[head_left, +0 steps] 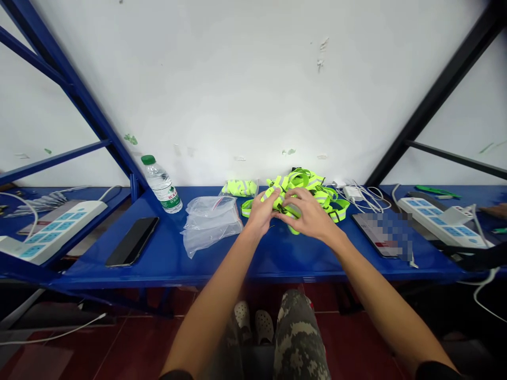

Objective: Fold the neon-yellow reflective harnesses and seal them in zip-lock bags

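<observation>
Above the blue table, my left hand (261, 215) is closed on a neon-yellow reflective strap (278, 194), part of it showing over the thumb and fingers. Close beside it, my right hand (307, 214) curls around the same bundle, its thumb reaching toward the left hand and its fingertips at the strap. How firmly the right fingers grip is partly hidden. Behind and right of both hands lies a tangled pile of neon-yellow reflective straps (335, 203) with grey bands and black buckles. A clear bag (238, 188) with a folded yellow strap inside rests at the wall.
Clear empty zip bags (214, 216) lie left of my hands. Further left are a water bottle (161, 184) and a black phone (133, 241). To the right sit a tablet-like device (380, 235) and a white charger with cables (353, 193). Power strips (439, 219) flank the table (222, 266).
</observation>
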`<state>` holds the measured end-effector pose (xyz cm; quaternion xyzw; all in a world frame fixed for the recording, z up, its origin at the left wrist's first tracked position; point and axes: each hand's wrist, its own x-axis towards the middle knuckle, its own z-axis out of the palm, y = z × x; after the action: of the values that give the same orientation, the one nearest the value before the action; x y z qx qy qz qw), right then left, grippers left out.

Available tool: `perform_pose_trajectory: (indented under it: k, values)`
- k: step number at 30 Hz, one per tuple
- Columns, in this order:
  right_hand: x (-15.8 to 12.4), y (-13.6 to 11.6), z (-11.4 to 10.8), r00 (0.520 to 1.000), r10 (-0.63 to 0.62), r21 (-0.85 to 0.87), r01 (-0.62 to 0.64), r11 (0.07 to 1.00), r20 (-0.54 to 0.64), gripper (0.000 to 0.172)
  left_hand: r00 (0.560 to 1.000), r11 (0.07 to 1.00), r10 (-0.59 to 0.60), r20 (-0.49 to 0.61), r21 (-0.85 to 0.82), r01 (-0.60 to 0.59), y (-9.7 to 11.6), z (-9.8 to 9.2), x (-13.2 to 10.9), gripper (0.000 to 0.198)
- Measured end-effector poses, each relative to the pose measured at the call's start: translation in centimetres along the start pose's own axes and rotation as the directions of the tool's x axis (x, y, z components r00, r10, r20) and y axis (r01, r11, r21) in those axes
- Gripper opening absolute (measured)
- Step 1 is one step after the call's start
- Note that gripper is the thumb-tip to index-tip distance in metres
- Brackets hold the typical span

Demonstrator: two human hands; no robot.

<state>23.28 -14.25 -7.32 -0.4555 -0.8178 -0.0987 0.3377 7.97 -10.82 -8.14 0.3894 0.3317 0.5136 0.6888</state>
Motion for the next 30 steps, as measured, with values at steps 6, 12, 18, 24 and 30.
perform_pose_trajectory:
  k: [6, 12, 18, 24, 30]
  values:
    - [-0.1, -0.2, 0.7, 0.974, 0.224, 0.099, -0.219, 0.971, -0.042, 0.028, 0.996, 0.996, 0.09, -0.023, 0.016, -0.09, -1.1, 0.6, 0.4, 0.049]
    - [-0.5, -0.4, 1.0, 0.961, 0.267, -0.162, -0.275, 0.948, -0.073, 0.036, 0.992, 0.986, 0.116, -0.043, 0.124, -0.11, -1.2, 0.8, -0.3, 0.049]
    - [-0.4, -0.4, 1.0, 0.991, 0.13, -0.324, -0.127, 0.938, -0.013, 0.033, 0.979, 0.89, 0.206, 0.001, 0.415, -0.187, -1.8, 0.2, 0.4, 0.03]
    - [-0.4, 1.4, -0.7, 0.941, 0.32, -0.325, -0.27, 0.906, 0.109, 0.045, 0.914, 0.774, 0.393, -0.107, 0.574, -0.266, -1.9, -2.1, 2.4, 0.022]
    - [0.6, 3.2, -2.0, 0.843, 0.497, 0.095, -0.488, 0.867, -0.207, 0.064, 0.805, 0.773, 0.552, -0.218, 0.497, -0.395, -0.4, -1.4, 2.5, 0.028]
